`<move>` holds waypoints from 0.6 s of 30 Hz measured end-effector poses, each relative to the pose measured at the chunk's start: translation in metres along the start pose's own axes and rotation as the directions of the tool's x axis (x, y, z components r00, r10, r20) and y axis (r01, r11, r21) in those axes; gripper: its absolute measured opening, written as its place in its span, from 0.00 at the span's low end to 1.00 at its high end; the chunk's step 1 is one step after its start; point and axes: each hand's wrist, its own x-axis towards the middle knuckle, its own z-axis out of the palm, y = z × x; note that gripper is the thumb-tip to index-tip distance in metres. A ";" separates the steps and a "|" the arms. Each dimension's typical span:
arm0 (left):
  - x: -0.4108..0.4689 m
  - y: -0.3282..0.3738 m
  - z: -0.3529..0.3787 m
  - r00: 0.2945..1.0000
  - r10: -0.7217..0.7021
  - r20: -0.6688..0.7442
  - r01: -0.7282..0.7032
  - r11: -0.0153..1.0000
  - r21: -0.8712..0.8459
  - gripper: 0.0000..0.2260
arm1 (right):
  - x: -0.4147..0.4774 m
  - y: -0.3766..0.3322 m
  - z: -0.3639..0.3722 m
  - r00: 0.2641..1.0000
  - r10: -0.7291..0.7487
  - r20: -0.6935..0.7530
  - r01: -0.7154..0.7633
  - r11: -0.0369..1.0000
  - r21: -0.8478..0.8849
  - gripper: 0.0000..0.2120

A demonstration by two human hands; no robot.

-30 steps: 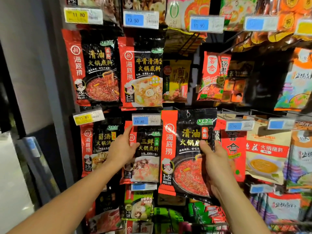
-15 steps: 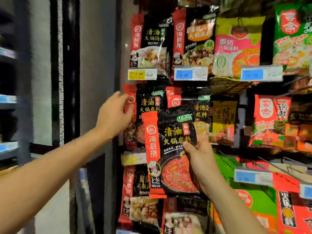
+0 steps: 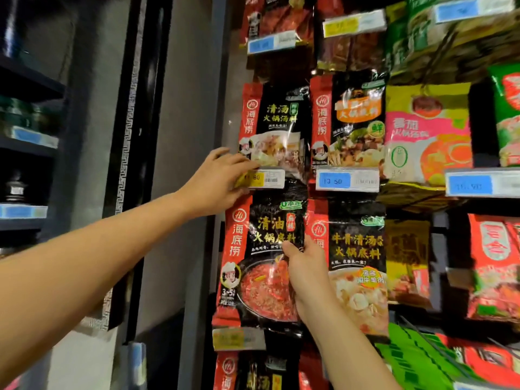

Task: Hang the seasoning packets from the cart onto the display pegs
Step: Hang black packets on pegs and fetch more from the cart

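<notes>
- Left hand (image 3: 216, 180) reaches up to the yellow price tag (image 3: 263, 178) and pinches its left end, with my fingers over the top edge and my thumb beneath.
- Right hand (image 3: 305, 273) grips the seasoning packet (image 3: 259, 277) by its right edge, thumb pressed on the front and the other fingers tucked behind.
- The seasoning packet is red down its left side and black across the rest, with a bowl of red broth printed low. It hangs upright at 6 o'clock from the yellow price tag, its top edge just under the tag. I cannot tell whether its hole sits on a peg.
- At 3 o'clock from it, just beside my right hand, hangs a pale-soup packet (image 3: 357, 263) in the same red and black.
- At 12 o'clock from the yellow price tag hangs a clear-soup packet (image 3: 273, 122).
- At that packet's 3 o'clock is a mushroom packet (image 3: 349, 119), with a blue price tag (image 3: 346, 180) at its foot.
- Further toward 3 o'clock hangs a pink and yellow packet (image 3: 427, 130).
- At 9 o'clock from the display stand a grey pillar (image 3: 185, 108) and dark shelves (image 3: 28, 88).
</notes>
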 end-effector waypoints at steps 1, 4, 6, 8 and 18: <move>-0.001 -0.002 0.000 1.000 0.007 -0.002 -0.007 1.000 -0.023 0.28 | 0.001 -0.002 0.003 1.000 0.013 -0.008 -0.013 1.000 0.026 0.31; -0.001 -0.004 0.000 1.000 0.016 -0.010 -0.017 0.998 -0.064 0.28 | 0.005 -0.006 0.007 0.999 0.034 -0.006 -0.034 0.998 0.052 0.32; 0.000 -0.005 0.000 1.000 0.008 -0.017 -0.009 0.996 -0.087 0.27 | 0.007 -0.012 0.010 1.000 0.027 0.015 -0.028 0.999 0.044 0.31; -0.001 -0.004 0.000 1.000 0.004 -0.021 -0.006 0.995 -0.096 0.27 | 0.009 -0.017 0.013 0.999 0.034 0.024 -0.035 0.999 0.028 0.31; 0.000 -0.002 -0.005 0.999 -0.041 -0.009 0.039 0.985 -0.169 0.26 | 0.002 -0.018 0.020 0.984 0.173 0.031 -0.173 0.985 -0.007 0.31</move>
